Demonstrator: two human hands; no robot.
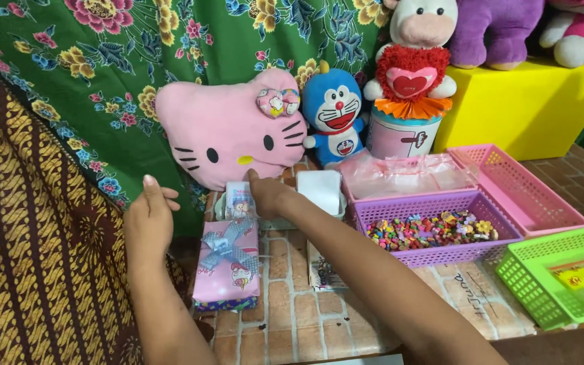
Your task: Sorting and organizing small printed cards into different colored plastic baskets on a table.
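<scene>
While my left hand (149, 226) hovered open-fingered beside the wrapped pink gift box (228, 265) | right hand (269, 197) fingers pinched a small card (238, 201) | table (319, 318).

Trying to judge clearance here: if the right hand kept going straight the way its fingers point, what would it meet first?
The right hand points up and away, its fingertips at the small card packet. Straight on, it would probably meet the pink cat-face pillow right behind; depth is hard to judge.
</scene>
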